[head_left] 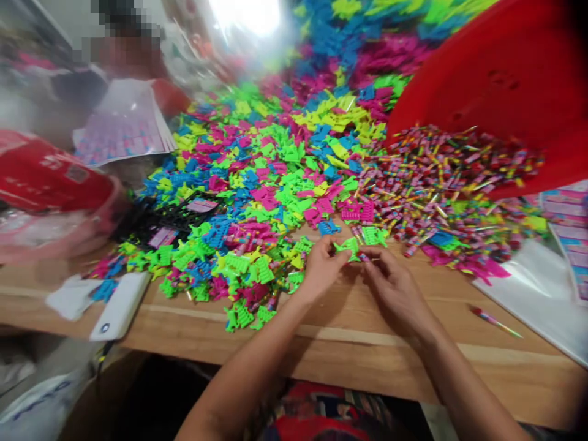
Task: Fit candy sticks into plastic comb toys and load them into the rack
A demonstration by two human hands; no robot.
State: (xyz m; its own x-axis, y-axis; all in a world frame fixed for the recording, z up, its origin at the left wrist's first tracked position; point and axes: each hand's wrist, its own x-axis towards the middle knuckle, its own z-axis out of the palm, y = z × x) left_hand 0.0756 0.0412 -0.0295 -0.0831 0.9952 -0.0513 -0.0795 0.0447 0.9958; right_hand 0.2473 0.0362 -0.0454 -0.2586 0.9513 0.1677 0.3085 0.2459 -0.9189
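Above the table's middle, my left hand pinches a bright green plastic piece with a slotted, comb-like body. Close beside it, my right hand has its fingers closed on a small pink-and-purple tube, whose end meets the green piece. Whether the two are joined I cannot tell. Just beyond my fingers lie a magenta slotted piece, another green piece and a blue one.
A big heap of coloured plastic pieces covers the table's back. Small tubes spill from a tipped red basin at right. One tube lies alone near a clear plastic sheet. A white power bank lies front left; a person is beyond.
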